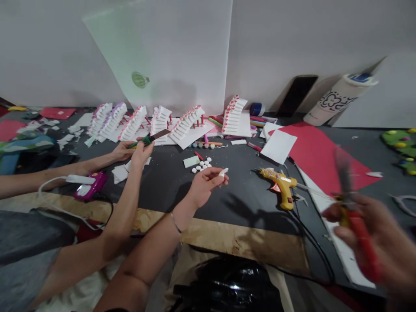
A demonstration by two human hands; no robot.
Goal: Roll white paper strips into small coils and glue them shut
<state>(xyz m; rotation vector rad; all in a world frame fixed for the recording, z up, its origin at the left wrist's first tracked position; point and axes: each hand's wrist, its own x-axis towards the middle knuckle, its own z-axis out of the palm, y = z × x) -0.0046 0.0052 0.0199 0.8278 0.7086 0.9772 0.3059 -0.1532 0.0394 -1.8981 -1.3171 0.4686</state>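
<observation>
Table edge: A bare wooden strip (234,240) is seen nearest, bordering the dark tabletop (242,201).
Right hand: The right hand (373,236) is clenched round a red-handled tool (364,247) at the near right. The tool is blurred, its dark end is pointed upward, and its kind cannot be told.
Left hand: The left hand (204,184) is held above the tabletop centre, with a white piece (223,172) pinched between thumb and fingertips.
White piece: It is small, oblong and plain white. Finer detail cannot be told.
Glue gun: A yellow glue gun (282,185) is laid on its side between the two hands, and its black cable (312,242) is run toward the near edge.
Open room: Bare tabletop is found between the left hand and the glue gun.
White discs: The white discs (202,165) are grouped just beyond the left hand.
Co-worker: A green-handled cutter (150,139) is gripped by a co-worker's hands (131,151) at the left.
Far edge: Paper staircase models (185,123) are ranged before a white board (182,56) leaned on the wall. A red sheet (320,156) is laid to the right.
</observation>
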